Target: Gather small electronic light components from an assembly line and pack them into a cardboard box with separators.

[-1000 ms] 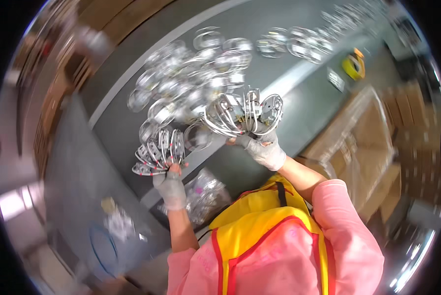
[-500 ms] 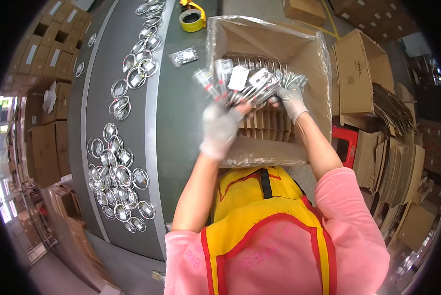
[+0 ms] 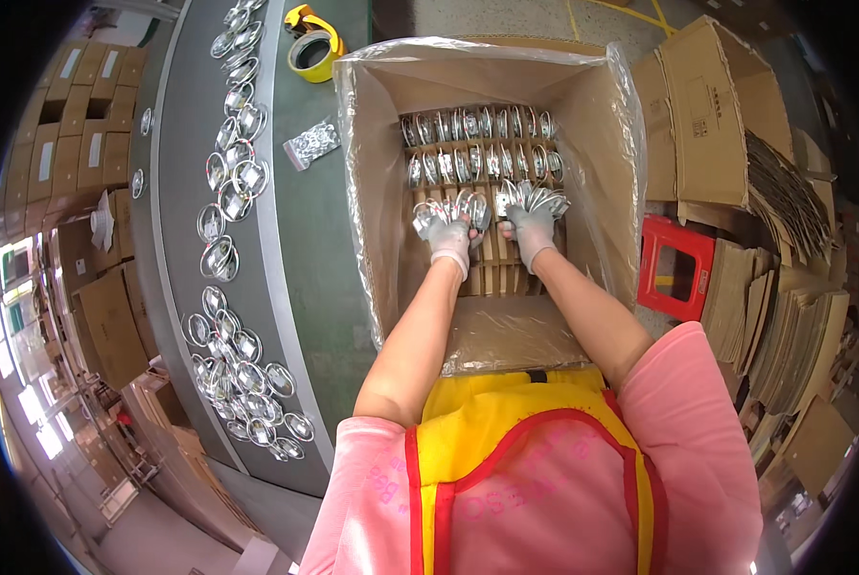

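Observation:
Both my gloved hands are deep inside a large cardboard box [image 3: 372, 192] lined with clear plastic. My left hand [image 3: 448, 235] grips a fan of shiny metal wire pieces [image 3: 448, 209]. My right hand [image 3: 530, 230] grips a similar bunch [image 3: 537, 198] beside it. Both bunches sit low over the slotted cardboard divider [image 3: 492, 268] on the box floor. Two rows of the same metal pieces [image 3: 477, 144] stand packed at the far end of the box.
A grey conveyor [image 3: 185, 163] at left carries several loose metal pieces [image 3: 242, 364]. A yellow tape roll [image 3: 312, 43] and a small plastic bag [image 3: 311, 144] lie on the green table. A red stool [image 3: 676, 268] and flattened cartons [image 3: 784, 316] stand at right.
I turned from the conveyor to the box, carrying the two bunches. My hands have since dropped from the box's top down to the divider.

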A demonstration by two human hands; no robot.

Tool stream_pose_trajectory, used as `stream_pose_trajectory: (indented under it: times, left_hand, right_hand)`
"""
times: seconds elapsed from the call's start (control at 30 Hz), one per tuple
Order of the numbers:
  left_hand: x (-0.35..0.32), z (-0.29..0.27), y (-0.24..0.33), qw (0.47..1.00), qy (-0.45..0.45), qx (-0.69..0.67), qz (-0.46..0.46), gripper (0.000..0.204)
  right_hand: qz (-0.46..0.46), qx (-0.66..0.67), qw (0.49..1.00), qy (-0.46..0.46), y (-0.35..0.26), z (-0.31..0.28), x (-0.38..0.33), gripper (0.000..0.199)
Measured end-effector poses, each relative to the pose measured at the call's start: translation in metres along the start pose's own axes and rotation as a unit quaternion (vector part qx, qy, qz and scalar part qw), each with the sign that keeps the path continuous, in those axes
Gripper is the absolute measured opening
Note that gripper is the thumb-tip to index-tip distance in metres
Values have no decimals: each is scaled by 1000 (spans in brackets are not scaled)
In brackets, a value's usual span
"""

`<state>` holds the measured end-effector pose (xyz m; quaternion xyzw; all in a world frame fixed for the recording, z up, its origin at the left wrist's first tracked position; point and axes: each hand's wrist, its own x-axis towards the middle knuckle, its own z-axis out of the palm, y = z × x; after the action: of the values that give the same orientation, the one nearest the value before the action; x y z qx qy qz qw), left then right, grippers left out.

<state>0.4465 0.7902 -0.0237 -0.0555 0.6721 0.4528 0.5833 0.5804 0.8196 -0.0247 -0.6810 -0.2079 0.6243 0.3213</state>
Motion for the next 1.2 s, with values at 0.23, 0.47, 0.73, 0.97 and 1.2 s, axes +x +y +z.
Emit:
stream_pose_trajectory:
  times: [0.23, 0.47, 0.73, 0.97, 1.2]
  left_hand:
    - [20, -6, -9, 996, -75, -44, -26, 21]
    - [18, -25, 4, 998, -45, 30, 42, 35]
    - [38, -44, 13, 985, 1, 121, 123, 34]
    - [38, -45, 12, 967, 51, 178, 176, 33]
    - [18, -38, 10, 720, -15, 535, 441, 40]
  right_hand:
    - [40, -28, 997, -60, 3, 19, -14, 11]
    - [25, -60, 998, -3, -7, -21, -6, 18]
    - [12, -2, 1000, 26, -15, -48, 10, 25]
    - [-39, -74, 987, 136, -12, -49, 21, 39]
    - [-145, -105, 970, 162, 13, -37, 20, 44]
